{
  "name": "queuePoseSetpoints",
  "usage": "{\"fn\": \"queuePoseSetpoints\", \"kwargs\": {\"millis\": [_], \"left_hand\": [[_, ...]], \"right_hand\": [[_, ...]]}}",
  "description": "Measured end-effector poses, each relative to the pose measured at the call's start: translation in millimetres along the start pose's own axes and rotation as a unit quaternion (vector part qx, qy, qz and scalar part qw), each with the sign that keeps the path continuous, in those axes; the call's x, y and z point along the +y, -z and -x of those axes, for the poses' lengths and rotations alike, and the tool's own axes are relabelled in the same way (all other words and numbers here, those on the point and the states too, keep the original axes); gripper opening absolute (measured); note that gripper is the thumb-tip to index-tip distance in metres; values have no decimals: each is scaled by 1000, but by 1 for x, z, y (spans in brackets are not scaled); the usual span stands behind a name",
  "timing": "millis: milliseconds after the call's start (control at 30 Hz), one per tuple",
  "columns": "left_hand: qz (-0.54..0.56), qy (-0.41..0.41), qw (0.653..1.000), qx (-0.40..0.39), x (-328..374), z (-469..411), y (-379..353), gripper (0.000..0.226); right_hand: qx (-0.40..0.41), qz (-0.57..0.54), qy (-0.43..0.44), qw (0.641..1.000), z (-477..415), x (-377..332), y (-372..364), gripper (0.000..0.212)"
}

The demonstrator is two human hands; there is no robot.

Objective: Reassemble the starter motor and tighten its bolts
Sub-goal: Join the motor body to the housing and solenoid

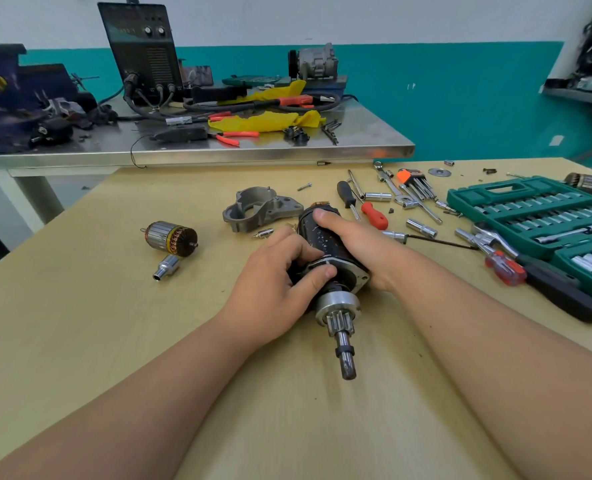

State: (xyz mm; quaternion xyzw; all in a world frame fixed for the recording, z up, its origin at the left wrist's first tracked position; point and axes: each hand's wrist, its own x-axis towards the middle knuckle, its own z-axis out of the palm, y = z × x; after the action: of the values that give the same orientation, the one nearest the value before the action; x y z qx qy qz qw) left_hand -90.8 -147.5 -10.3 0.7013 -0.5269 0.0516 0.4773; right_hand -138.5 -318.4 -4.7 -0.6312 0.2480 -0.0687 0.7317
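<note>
1. presently both hands are gripping the starter motor (pixel 317 237), which is lying on the wooden tabletop (pixel 114 306) with its pinion shaft (pixel 343 334) pointing at the person. the left hand (pixel 274 285) is curling round the flange end and the right hand (pixel 353 244) is wrapping the black body.
2. the person is probably seating the body. the next move is likely calling for the grey nose housing (pixel 260 207) lying just beyond, then the bolts.
3. a socket set (pixel 537 209) is lying at the right, and a steel tabletop (pixel 218 152) and teal wall (pixel 461 98) are standing behind.

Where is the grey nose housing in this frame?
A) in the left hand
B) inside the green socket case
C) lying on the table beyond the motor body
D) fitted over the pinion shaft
C: the grey nose housing lies loose on the table, beyond the motor body.
</note>
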Motion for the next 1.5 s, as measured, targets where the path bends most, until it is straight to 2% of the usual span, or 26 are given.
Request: {"fn": "queuePoseSetpoints", "kwargs": {"millis": [100,200,267,333,433,500,600,667,700,767,833,900,933,1000,1067,1100,1133,1233,1400,1500], "left_hand": [[26,8,1000,3,-3,1,-1,13],[42,15,999,11,-5,1,-2,14],[24,0,1000,17,-6,2,-2,23],[-11,-32,999,22,-8,5,-1,33],[-82,-85,991,57,-11,8,-1,40],[-126,-144,978,86,-13,8,-2,42],[-156,-230,952,131,-12,4,0,44],[-179,-258,931,185,-12,-2,4,47],[-177,-254,927,211,-10,-5,5,52],[-130,-204,944,226,-6,-8,8,78],[-46,-120,975,181,-2,-8,9,110],[98,-21,989,111,0,-3,9,124],[189,32,978,84,1,1,8,124],[346,137,927,37,4,7,5,110],[448,208,870,12,8,9,-2,83],[473,220,853,24,10,9,-4,70],[484,216,847,40,12,8,-6,58],[466,173,866,64,18,7,-5,39],[428,187,876,121,24,6,-5,48],[424,175,876,151,23,4,-4,43]], "right_hand": [[16,23,26,999,0,3,1,44],[49,79,44,995,5,2,0,56],[64,111,65,990,10,4,-1,67],[60,108,111,986,14,5,-1,71],[35,86,169,981,21,6,-2,54],[25,79,194,977,24,5,-2,46],[30,66,242,968,32,-3,-5,50],[48,63,288,954,39,-12,-6,51],[58,69,316,945,43,-17,-5,49],[74,87,371,922,52,-28,-6,45],[72,97,405,906,61,-34,-7,47],[68,97,416,902,68,-36,-9,48],[66,96,416,902,71,-36,-10,49],[57,103,402,908,74,-37,-10,52],[24,109,376,920,76,-39,-11,59],[7,100,366,925,77,-41,-12,61],[-3,85,361,929,77,-41,-13,61],[6,46,353,934,79,-42,-16,56],[32,77,347,934,78,-43,-16,50],[51,82,351,931,75,-39,-20,50]]}}
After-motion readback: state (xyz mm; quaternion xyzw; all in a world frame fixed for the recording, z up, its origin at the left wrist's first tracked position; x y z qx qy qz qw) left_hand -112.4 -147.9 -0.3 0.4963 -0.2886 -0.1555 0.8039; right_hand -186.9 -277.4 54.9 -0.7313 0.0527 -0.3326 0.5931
